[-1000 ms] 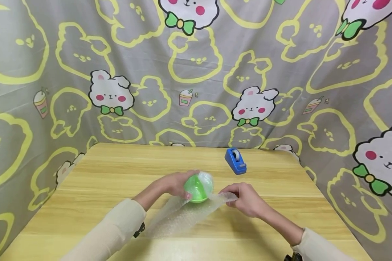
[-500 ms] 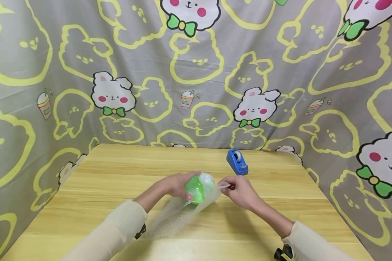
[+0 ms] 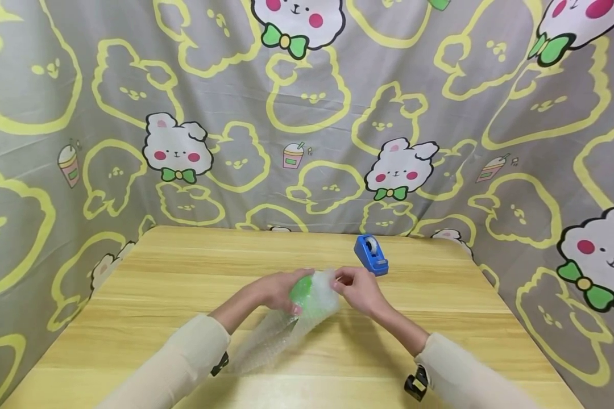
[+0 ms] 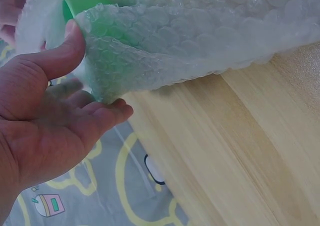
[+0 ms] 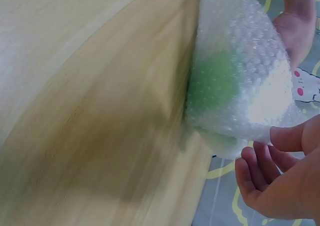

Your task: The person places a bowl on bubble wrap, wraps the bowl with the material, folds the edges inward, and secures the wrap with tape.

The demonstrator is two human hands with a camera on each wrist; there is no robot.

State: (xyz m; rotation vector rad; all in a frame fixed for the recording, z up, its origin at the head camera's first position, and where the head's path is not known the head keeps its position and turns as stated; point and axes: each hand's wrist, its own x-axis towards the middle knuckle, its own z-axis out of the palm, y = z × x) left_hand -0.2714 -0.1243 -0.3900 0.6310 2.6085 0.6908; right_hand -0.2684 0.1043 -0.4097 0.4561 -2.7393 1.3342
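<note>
A green bowl sits partly covered by a sheet of clear bubble wrap near the middle of the table. My left hand holds the bowl from its left side through the wrap. In the left wrist view the thumb lies at the green rim, and the fingers reach beneath the wrapped side. At the right, my right hand pinches the wrap's edge between thumb and fingers. That edge lies over the bowl, whose green shows blurred through the wrap in the right wrist view.
A blue tape dispenser with a roll of tape stands at the back right of the wooden table, beyond my right hand. A grey patterned curtain hangs behind the table and along both sides.
My right hand has moved left and away from me, drawing the bubble wrap's edge up across the bowl. More of the green is covered now. The left hand keeps its hold.
</note>
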